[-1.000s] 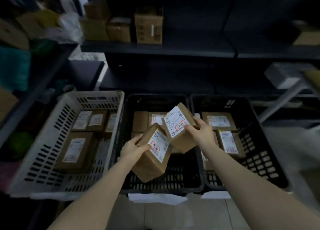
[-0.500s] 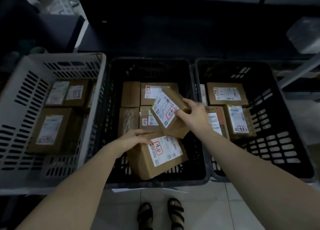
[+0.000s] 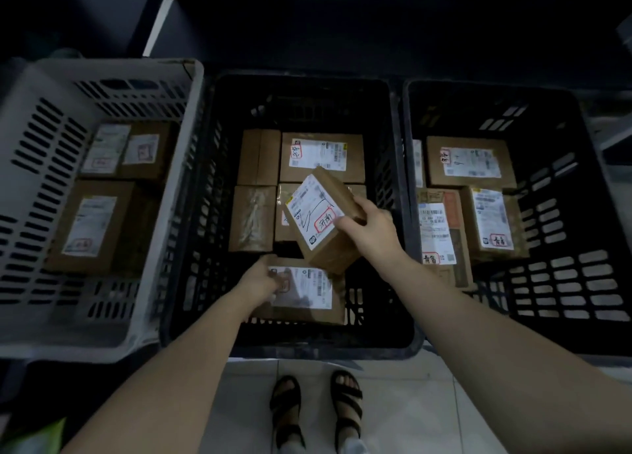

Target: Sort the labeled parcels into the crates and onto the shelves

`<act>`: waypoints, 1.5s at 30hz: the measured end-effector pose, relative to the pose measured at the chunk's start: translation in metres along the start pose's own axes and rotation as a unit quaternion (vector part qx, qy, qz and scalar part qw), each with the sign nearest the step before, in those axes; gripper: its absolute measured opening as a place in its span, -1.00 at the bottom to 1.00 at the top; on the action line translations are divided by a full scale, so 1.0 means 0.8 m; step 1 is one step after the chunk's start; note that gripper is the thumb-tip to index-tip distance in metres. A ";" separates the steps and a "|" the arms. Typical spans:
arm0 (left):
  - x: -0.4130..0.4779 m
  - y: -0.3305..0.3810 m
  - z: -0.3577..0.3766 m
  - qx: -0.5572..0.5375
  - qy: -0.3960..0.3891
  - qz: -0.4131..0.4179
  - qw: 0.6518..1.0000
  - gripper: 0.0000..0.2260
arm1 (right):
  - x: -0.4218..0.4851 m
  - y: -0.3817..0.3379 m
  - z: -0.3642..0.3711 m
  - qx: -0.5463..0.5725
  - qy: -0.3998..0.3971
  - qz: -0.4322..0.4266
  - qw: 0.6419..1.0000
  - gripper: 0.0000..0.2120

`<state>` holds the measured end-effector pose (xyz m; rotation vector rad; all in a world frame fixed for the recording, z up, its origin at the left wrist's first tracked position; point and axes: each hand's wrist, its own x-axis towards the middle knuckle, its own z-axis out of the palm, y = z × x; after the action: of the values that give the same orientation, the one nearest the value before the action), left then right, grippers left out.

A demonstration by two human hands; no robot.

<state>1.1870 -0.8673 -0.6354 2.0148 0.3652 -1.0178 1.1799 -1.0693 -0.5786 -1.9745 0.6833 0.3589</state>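
Observation:
Three crates stand side by side on the floor: a white crate (image 3: 143, 310), a middle black crate (image 3: 290, 342) and a right black crate (image 3: 588, 282). My right hand (image 3: 367, 231) grips a tilted brown parcel (image 3: 321, 214) with a white label marked in red, held above the middle crate. My left hand (image 3: 261, 277) holds the left edge of a second labeled parcel (image 3: 307, 293) lying flat at the front of the middle crate. Several other labeled parcels (image 3: 321, 158) lie behind it.
The white crate holds a few brown boxes (image 3: 92, 224); the right crate holds several labeled boxes (image 3: 472, 161). Dark shelving (image 3: 307, 19) rises behind the crates. My sandaled feet (image 3: 316, 409) stand on pale tiles just in front of the middle crate.
My view has tilted down from the shelves to the crates. My left hand has lowered its parcel from mid-air to lie flat in the middle crate. The right hand's parcel has dropped lower.

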 end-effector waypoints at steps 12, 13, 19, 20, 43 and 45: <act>-0.055 0.114 -0.072 -0.230 0.041 0.085 0.969 -0.57 | -0.013 -0.081 -0.004 0.179 -0.082 -0.060 0.979 -0.50; -0.062 0.124 -0.088 -0.244 0.057 0.105 0.962 -0.58 | -0.014 -0.101 -0.003 0.187 -0.083 -0.073 0.976 -0.50; -0.089 0.147 -0.224 -0.257 0.176 0.197 0.930 -0.62 | -0.019 -0.235 0.065 0.167 -0.089 -0.158 0.969 -0.34; -0.087 0.139 -0.252 -0.237 0.205 0.196 0.929 -0.62 | -0.017 -0.256 0.087 0.148 -0.084 -0.168 0.971 -0.27; 0.112 -0.113 -0.401 0.434 -0.035 0.127 0.891 -0.35 | 0.081 -0.183 0.461 0.193 -0.018 0.271 0.943 -0.59; 0.121 -0.120 -0.389 0.467 -0.014 0.151 0.871 -0.36 | 0.092 -0.175 0.471 0.142 -0.008 0.258 0.956 -0.59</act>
<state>1.3580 -0.5743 -0.6606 2.7678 -0.5770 -1.1239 1.3359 -0.7105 -0.6967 -1.5007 1.1738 0.5534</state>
